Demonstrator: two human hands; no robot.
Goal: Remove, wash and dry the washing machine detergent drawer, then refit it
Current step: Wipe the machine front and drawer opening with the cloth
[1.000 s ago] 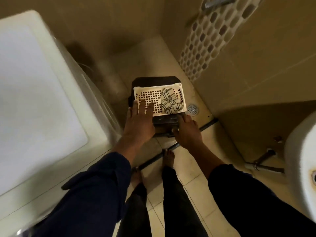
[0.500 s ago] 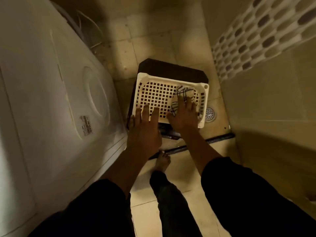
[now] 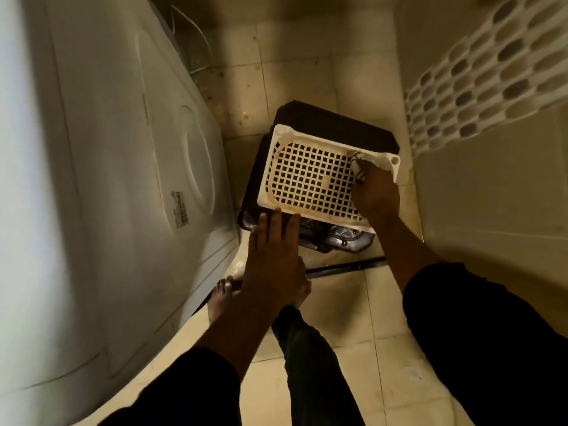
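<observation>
White lattice tray (image 3: 307, 179) on a dark stool (image 3: 335, 121), cloth at its corner.
My right hand (image 3: 376, 195) grips a checked cloth (image 3: 358, 162) against the tray's far right corner. My left hand (image 3: 273, 259), fingers straight, touches its near edge. The washing machine (image 3: 123, 179) stands left of my left hand.

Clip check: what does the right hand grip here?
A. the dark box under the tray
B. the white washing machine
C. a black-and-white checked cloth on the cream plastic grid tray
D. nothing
C: the right hand curls round the black-and-white checked cloth at the far right corner of the cream plastic grid tray.
</observation>
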